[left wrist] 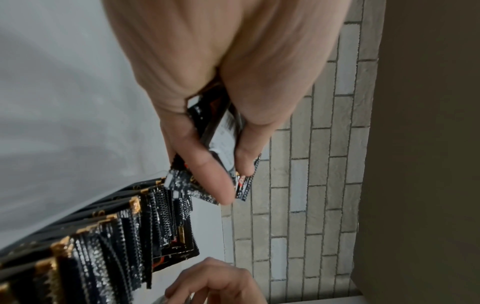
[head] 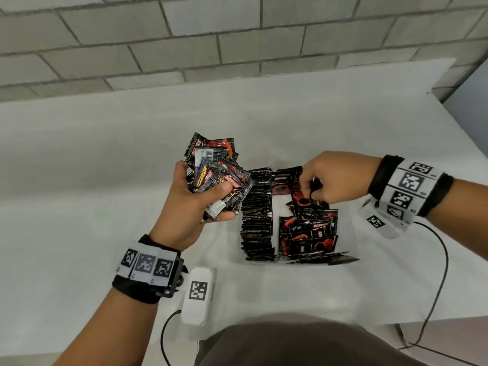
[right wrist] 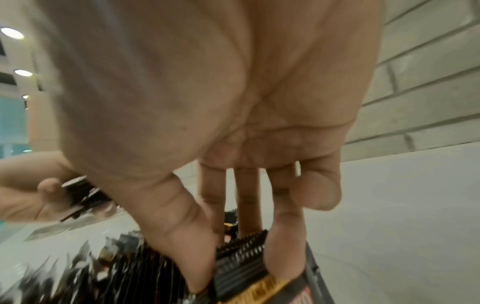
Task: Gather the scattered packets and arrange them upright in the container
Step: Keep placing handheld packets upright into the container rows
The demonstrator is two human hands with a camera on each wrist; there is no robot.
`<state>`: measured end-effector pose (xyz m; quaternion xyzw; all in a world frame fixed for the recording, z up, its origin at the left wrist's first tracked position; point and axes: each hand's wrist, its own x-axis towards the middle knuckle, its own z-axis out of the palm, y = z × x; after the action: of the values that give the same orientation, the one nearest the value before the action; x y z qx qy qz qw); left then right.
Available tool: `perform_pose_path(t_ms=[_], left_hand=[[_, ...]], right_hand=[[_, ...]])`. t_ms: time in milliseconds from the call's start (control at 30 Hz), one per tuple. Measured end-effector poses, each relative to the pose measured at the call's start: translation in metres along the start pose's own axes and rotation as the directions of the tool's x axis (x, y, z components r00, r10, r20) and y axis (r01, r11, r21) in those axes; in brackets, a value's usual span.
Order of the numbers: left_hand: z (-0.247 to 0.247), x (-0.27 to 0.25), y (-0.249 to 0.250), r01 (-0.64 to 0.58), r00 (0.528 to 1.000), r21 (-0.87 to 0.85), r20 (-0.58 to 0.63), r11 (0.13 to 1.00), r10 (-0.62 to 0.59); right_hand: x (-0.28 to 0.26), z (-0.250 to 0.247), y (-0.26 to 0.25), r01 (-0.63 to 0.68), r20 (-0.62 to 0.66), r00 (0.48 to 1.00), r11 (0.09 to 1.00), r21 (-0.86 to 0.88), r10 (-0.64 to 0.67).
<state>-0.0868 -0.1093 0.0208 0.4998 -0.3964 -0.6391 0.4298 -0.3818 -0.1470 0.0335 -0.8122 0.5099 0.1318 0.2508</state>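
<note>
Closest to the head cam, the left hand (head: 190, 204) is clutching a messy bunch (head: 215, 175) of packets just left of the container (head: 264, 261) on the white surface (head: 105, 180). The right hand (head: 330, 178) is reaching into the container, pinching one packet (right wrist: 241, 261) by its top edge. A tidy upright row (head: 257, 215) is filling the container's left side; the right side's a loose jumble.

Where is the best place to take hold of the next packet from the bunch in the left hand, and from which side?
Pinch the far serrated end of one packet in the bunch, coming from above. Those ends fan out free beyond the left hand, whose thumb pins the near ends.
</note>
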Motion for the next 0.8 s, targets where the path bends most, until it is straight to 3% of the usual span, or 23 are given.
perform_pose_path(t_ms=[100,267,367,633,800], left_hand=[[0.0,0.0,0.0,0.002,1.0,0.002,-0.002,1.0,-0.002],[-0.001,-0.002,0.002,0.001,1.0,-0.001,0.0,1.0,-0.001],[-0.003,-0.003,0.003,-0.005,1.0,-0.002,-0.01,1.0,0.005],[-0.007,-0.005,0.002,-0.014,1.0,-0.015,-0.024,1.0,0.014],[-0.009,-0.006,0.0,-0.013,0.999,-0.015,-0.03,1.0,0.012]], right_hand=[[-0.003,-0.004,0.006,-0.017,-0.028,0.999,0.993,0.118,0.02],[-0.003,-0.015,0.002,0.053,-0.292,0.956,0.955,0.293,0.037],[0.001,-0.016,-0.003,0.091,-0.382,0.923,0.94,0.328,0.044],[0.024,-0.003,-0.017,0.062,-0.439,0.898,0.997,0.04,-0.038],[0.028,0.004,-0.025,0.077,-0.39,0.916,0.996,-0.053,-0.091]])
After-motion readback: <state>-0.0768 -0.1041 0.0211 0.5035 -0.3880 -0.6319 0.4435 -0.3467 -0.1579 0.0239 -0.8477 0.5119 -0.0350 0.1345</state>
